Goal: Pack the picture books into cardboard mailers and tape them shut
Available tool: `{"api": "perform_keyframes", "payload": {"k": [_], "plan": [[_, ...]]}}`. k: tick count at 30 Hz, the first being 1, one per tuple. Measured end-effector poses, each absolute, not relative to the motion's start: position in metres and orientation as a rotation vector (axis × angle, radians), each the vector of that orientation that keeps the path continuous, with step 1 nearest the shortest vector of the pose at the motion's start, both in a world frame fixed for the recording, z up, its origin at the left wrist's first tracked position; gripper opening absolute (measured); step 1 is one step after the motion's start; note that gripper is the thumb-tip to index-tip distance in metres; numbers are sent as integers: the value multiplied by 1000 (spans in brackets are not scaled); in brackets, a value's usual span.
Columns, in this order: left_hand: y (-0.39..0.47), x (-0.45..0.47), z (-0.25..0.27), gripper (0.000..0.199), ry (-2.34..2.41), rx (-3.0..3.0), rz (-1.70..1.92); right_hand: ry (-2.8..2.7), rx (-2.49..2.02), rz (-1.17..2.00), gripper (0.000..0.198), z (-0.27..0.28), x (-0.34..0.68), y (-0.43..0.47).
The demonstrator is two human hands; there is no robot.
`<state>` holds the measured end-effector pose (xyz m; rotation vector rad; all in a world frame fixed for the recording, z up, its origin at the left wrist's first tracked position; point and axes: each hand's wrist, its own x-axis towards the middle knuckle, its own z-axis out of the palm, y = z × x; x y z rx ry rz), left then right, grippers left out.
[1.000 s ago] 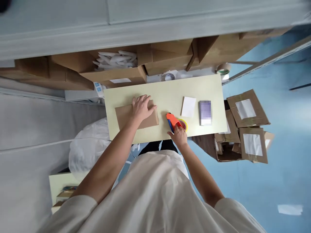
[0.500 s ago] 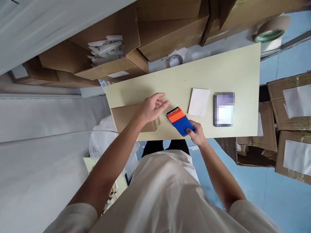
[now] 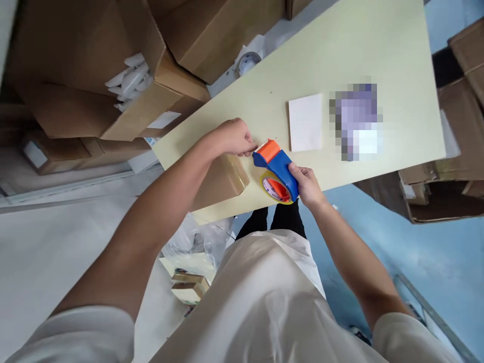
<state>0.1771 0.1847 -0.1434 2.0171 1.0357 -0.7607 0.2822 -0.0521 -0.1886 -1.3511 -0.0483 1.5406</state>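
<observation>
My right hand [image 3: 308, 187] grips a blue and orange tape dispenser [image 3: 284, 164] by its body. A roll of tape [image 3: 273, 187] with a yellow edge sits in the dispenser, its side turned toward me. At the dispenser's orange front end, my left hand [image 3: 235, 137] is closed in a pinch; whatever its fingertips hold is too small to make out. Under my left wrist lies a brown cardboard box [image 3: 221, 184] with shiny tape on its near end, partly covered by my forearm.
On the pale table [image 3: 397, 101] lie a white flat box [image 3: 305, 122] and a pixelated purple item [image 3: 357, 113]. Behind the table stand an open carton [image 3: 130, 118] of white packets and a tape roll [image 3: 248, 61]. More cartons [image 3: 459, 151] are at the right.
My left hand has gone from loosely open to a pinch by the dispenser's front. The dispenser has turned, showing the tape roll's side. The view has tilted and shifted.
</observation>
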Motion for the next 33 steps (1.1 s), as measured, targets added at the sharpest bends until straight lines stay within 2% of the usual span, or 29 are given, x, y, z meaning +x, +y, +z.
{"api": "perform_keyframes", "payload": {"k": [5, 10, 12, 15, 21, 25, 33], "plan": [[205, 156, -161, 41, 954, 2183, -1007, 208, -1248, 1668, 45, -204, 255, -92], [194, 154, -161, 30, 922, 2353, -1271, 407, -1146, 1717, 41, -214, 214, -125], [184, 149, -160, 32, 898, 2442, -1337, 446, -1112, 1716, 41, -215, 197, -122], [177, 132, -164, 40, 898, 2515, -1303, 468, -1063, 1739, 39, -216, 177, -113], [173, 102, -170, 39, 919, 2595, -1187, 453, -1055, 1761, 36, -217, 162, -104], [174, 96, -151, 49, 915, 2576, -1116, 416, -1084, 1795, 38, -217, 159, -104], [185, 40, -119, 63, 591, 2354, -1078, 295, -1131, 1872, 38, -220, 167, -104]]}}
